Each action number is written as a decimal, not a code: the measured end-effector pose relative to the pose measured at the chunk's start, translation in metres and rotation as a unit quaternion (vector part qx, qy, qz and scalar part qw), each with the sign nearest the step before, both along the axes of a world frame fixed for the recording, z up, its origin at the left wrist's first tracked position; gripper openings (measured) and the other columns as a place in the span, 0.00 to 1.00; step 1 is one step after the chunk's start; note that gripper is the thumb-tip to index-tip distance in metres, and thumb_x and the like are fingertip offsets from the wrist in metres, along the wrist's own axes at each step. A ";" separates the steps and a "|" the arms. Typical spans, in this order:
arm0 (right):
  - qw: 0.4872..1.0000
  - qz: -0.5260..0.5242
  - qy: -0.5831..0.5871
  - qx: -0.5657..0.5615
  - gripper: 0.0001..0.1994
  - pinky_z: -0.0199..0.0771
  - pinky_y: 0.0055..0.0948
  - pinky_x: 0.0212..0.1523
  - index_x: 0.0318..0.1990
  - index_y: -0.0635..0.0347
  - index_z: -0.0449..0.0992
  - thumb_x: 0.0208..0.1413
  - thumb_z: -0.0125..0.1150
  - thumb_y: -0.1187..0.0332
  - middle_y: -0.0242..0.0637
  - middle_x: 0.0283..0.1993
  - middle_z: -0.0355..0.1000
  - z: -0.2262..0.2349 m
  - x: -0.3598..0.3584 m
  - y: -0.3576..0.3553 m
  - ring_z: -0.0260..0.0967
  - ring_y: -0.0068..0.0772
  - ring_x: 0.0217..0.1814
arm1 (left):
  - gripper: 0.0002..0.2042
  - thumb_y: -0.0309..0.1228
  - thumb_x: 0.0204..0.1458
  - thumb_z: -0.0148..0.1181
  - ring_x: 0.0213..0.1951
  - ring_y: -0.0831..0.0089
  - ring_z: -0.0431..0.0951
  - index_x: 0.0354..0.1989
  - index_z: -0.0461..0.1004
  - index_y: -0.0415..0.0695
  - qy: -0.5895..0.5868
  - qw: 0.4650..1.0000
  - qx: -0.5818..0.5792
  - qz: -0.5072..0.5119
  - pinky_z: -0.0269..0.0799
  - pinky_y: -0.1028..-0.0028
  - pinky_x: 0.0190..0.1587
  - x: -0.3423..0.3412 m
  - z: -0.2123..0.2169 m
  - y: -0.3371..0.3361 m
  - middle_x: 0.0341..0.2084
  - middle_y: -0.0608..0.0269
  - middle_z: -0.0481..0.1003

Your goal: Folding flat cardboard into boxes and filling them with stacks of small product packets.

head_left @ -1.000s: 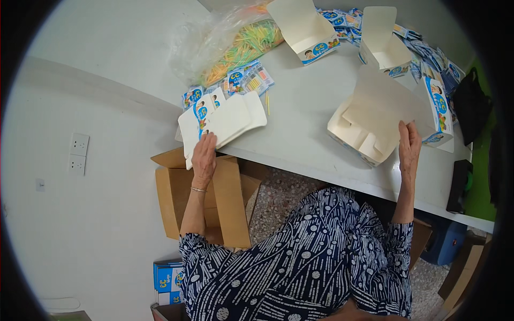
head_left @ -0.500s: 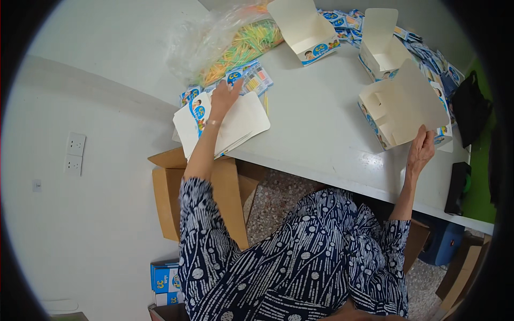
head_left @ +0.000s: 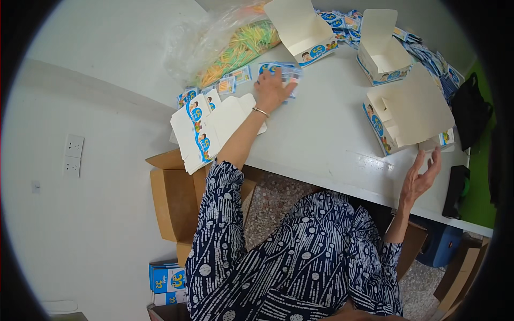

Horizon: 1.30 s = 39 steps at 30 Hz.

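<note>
My left hand (head_left: 273, 92) lies with fingers spread on several small blue-and-white printed packets (head_left: 292, 73) on the table. To its left is a stack of flat, unfolded white cartons (head_left: 214, 122) with blue printed edges. My right hand (head_left: 420, 179) is held near the table's front edge, fingers apart, with nothing in it. Just beyond it stands a white display box (head_left: 388, 128) with its lid flap raised. Two more open boxes, a middle one (head_left: 383, 59) and a left one (head_left: 308, 43), stand farther back.
A clear plastic bag of thin yellow, green and orange sticks (head_left: 243, 51) lies at the back left. Packets (head_left: 428, 59) are heaped behind the boxes. A black tape dispenser (head_left: 456, 190) sits at the right edge; an open cardboard carton (head_left: 171, 198) stands below the table's left.
My left hand has moved right from above the carton stack, and the packets under it have slid right too. My right hand has let go of the box flap and drawn back toward me.
</note>
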State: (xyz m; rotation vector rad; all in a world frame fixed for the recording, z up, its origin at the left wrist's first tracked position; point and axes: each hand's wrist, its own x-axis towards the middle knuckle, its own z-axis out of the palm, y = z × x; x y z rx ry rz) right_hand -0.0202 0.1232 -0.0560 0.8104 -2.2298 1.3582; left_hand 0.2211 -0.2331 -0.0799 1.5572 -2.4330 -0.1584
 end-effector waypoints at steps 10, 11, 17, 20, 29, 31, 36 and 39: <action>0.978 0.183 0.095 0.019 0.22 0.57 0.44 0.64 0.56 0.67 0.63 0.53 0.58 0.77 0.56 0.64 0.59 0.008 0.057 0.024 0.56 0.54 0.66 | 0.28 0.33 0.42 0.65 0.49 0.51 0.74 0.54 0.68 0.38 -0.060 0.994 0.060 -0.071 0.69 0.62 0.53 0.133 0.029 -0.107 0.48 0.46 0.73; 0.979 0.181 0.093 0.020 0.22 0.57 0.44 0.64 0.56 0.67 0.63 0.53 0.58 0.77 0.56 0.64 0.59 0.006 0.060 0.023 0.56 0.54 0.66 | 0.29 0.34 0.40 0.66 0.49 0.51 0.74 0.54 0.68 0.39 -0.082 0.987 0.063 -0.123 0.69 0.62 0.54 0.139 0.027 -0.112 0.47 0.47 0.74; 0.966 0.245 0.068 0.046 0.22 0.57 0.45 0.64 0.55 0.67 0.64 0.51 0.60 0.77 0.56 0.62 0.61 -0.004 0.073 0.012 0.57 0.55 0.65 | 0.37 0.42 0.32 0.73 0.51 0.53 0.74 0.54 0.68 0.43 -0.089 0.970 0.134 -0.185 0.68 0.63 0.55 0.144 0.034 -0.141 0.49 0.49 0.74; 0.957 0.279 0.062 0.053 0.21 0.57 0.45 0.64 0.55 0.66 0.64 0.53 0.59 0.76 0.55 0.62 0.61 -0.005 0.080 0.003 0.58 0.54 0.65 | 0.38 0.46 0.29 0.74 0.51 0.54 0.74 0.54 0.70 0.43 -0.136 0.966 0.135 -0.172 0.69 0.64 0.54 0.149 0.040 -0.156 0.48 0.50 0.75; 0.928 0.366 -0.013 0.068 0.19 0.60 0.42 0.63 0.53 0.64 0.65 0.54 0.60 0.74 0.50 0.62 0.63 -0.006 0.093 -0.021 0.60 0.51 0.63 | 0.25 0.45 0.35 0.72 0.38 0.58 0.77 0.38 0.72 0.43 -0.073 0.985 0.081 -0.138 0.71 0.64 0.43 0.134 0.046 -0.123 0.34 0.53 0.77; 0.920 0.381 -0.062 0.065 0.20 0.60 0.41 0.63 0.54 0.64 0.65 0.54 0.60 0.74 0.48 0.63 0.63 -0.009 0.091 -0.028 0.60 0.48 0.63 | 0.22 0.44 0.38 0.71 0.35 0.58 0.77 0.36 0.71 0.43 -0.021 0.989 0.051 -0.134 0.71 0.65 0.40 0.110 0.058 -0.100 0.31 0.53 0.77; 0.889 0.412 -0.197 0.040 0.26 0.62 0.38 0.62 0.59 0.62 0.64 0.53 0.63 0.71 0.43 0.62 0.65 -0.001 0.080 -0.063 0.62 0.40 0.62 | 0.14 0.35 0.46 0.67 0.27 0.73 0.74 0.36 0.71 0.43 0.112 0.937 0.071 -0.324 0.69 0.74 0.29 0.027 0.116 -0.006 0.25 0.63 0.74; 0.863 0.450 -0.229 0.022 0.29 0.63 0.33 0.60 0.61 0.61 0.63 0.52 0.65 0.69 0.40 0.59 0.67 0.002 0.074 -0.089 0.64 0.34 0.60 | 0.14 0.35 0.47 0.67 0.29 0.74 0.75 0.36 0.70 0.43 0.125 0.880 0.166 -0.426 0.70 0.73 0.31 -0.003 0.094 0.065 0.28 0.64 0.75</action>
